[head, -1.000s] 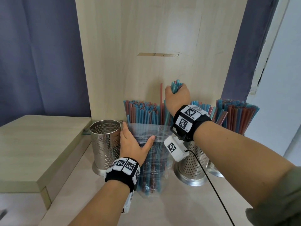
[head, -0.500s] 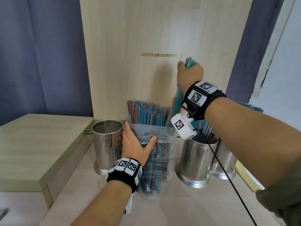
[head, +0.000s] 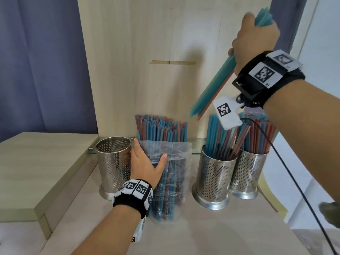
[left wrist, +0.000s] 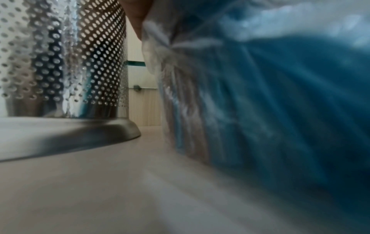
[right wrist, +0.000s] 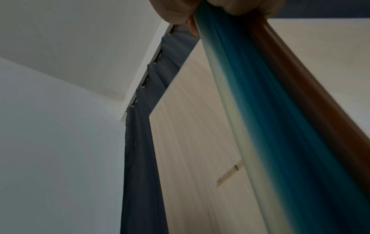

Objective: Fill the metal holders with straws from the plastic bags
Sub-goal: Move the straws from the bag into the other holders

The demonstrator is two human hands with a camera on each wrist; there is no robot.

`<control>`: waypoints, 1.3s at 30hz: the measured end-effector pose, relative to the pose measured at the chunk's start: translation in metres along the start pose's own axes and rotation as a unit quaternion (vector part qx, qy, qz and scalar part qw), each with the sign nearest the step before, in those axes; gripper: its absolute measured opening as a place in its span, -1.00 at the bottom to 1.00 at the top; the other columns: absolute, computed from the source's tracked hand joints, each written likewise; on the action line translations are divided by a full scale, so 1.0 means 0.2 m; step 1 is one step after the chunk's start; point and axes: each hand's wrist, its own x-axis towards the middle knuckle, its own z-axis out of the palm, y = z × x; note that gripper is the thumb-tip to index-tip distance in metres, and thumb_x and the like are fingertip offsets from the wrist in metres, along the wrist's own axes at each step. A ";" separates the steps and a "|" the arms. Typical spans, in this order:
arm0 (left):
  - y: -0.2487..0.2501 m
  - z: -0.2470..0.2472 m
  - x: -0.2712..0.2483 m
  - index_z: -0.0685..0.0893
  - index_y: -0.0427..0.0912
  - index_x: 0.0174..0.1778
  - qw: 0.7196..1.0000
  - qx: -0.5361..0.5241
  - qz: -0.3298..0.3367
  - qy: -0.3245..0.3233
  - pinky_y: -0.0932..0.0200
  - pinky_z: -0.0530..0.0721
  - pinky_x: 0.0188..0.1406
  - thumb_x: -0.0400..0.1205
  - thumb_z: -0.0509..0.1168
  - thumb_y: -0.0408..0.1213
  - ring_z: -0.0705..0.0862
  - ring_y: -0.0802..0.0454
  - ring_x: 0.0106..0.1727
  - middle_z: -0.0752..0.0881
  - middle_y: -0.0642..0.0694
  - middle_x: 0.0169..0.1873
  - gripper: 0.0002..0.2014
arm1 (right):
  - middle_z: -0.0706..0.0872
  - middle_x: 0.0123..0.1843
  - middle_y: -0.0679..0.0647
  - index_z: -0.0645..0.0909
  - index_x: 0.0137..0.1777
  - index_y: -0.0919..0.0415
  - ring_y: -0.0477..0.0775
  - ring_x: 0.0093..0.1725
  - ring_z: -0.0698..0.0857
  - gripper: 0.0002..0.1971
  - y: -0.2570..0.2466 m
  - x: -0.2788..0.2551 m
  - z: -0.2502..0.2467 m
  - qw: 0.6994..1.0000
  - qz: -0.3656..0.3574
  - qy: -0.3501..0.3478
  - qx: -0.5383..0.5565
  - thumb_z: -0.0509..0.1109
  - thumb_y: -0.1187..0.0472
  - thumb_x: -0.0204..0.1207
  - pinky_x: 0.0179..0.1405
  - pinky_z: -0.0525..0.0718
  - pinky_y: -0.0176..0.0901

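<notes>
A clear plastic bag (head: 171, 181) full of blue and red straws stands upright on the counter; my left hand (head: 145, 162) holds its left side, thumb across the front. The bag (left wrist: 270, 95) fills the left wrist view beside an empty perforated metal holder (left wrist: 60, 63). That empty holder (head: 114, 162) stands just left of my hand. High at the upper right, my right hand (head: 255, 37) grips a tilted bunch of straws (head: 213, 89), clear of the bag. The bunch (right wrist: 280, 126) runs blue and red through the right wrist view. Two holders (head: 215, 177) (head: 248, 172) at the right hold straws.
A tall wooden panel (head: 165, 52) backs the counter, with a glass strip (head: 196, 144) at its foot. A raised wooden ledge (head: 36, 162) lies to the left. Blue curtains (head: 36, 61) hang behind. A black cable (head: 287, 172) trails from my right wrist over the right holders.
My right hand has risen up and to the right, pulling the bunch of straws fully out of the bag. My left hand has stayed on the bag.
</notes>
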 end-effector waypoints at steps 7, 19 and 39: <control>0.08 -0.03 -0.02 -0.02 -0.44 0.64 0.992 0.061 0.091 0.057 0.05 0.06 0.62 0.60 0.23 0.06 0.11 -0.26 0.64 0.12 -0.40 0.61 -0.10 | 0.44 -0.51 0.00 0.44 -0.23 0.16 -0.03 -0.55 0.47 -0.79 -0.11 -0.24 -0.26 0.983 0.066 -0.148 0.081 0.35 0.18 0.61 -0.46 0.57 -0.16; 0.31 -0.15 0.38 0.64 -0.38 -0.04 0.946 0.309 -0.064 -0.078 0.02 0.56 -0.26 0.69 0.17 0.10 0.58 -0.15 -0.29 0.61 -0.18 -0.35 -0.49 | 0.50 -0.52 0.26 0.49 -0.26 0.26 0.16 -0.53 0.47 -0.75 0.20 -0.61 -0.63 0.927 0.128 -0.340 -0.096 0.41 0.19 0.61 -0.42 0.53 -0.01; 0.40 -0.34 0.56 0.59 -0.33 0.10 0.992 0.003 -0.118 0.052 0.08 0.44 -0.21 0.64 0.27 0.04 0.56 -0.20 -0.20 0.61 -0.23 -0.13 -0.57 | 0.69 -0.20 0.12 0.53 -0.11 0.18 0.03 -0.30 0.61 -0.80 0.29 -0.67 -0.66 0.863 0.049 -0.408 -0.295 0.47 0.10 0.53 -0.22 0.61 -0.11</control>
